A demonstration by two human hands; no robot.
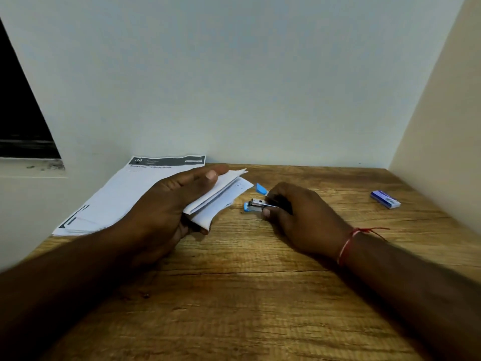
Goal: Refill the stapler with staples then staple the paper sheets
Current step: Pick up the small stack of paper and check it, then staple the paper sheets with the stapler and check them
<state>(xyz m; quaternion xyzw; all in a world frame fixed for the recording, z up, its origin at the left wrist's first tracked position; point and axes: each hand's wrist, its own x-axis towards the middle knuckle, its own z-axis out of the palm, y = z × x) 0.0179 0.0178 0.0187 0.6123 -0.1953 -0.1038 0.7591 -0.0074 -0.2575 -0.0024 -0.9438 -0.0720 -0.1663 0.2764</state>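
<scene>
My left hand (pixel 166 204) grips a folded bundle of white paper sheets (pixel 223 196) just above the wooden table (pixel 247 295), thumb on top. Right of it, my right hand (pixel 299 217) holds a small blue stapler (pixel 256 203) resting on the table. The stapler's blue top (pixel 261 188) is swung up, so the metal staple channel shows. The stapler's nose points left, a short gap from the corner of the folded sheets. Its rear half is hidden under my fingers.
A stack of printed sheets (pixel 125 194) lies at the back left against the wall. A small blue staple box (pixel 385 199) sits at the right, near the side wall. A red thread circles my right wrist (pixel 347 243).
</scene>
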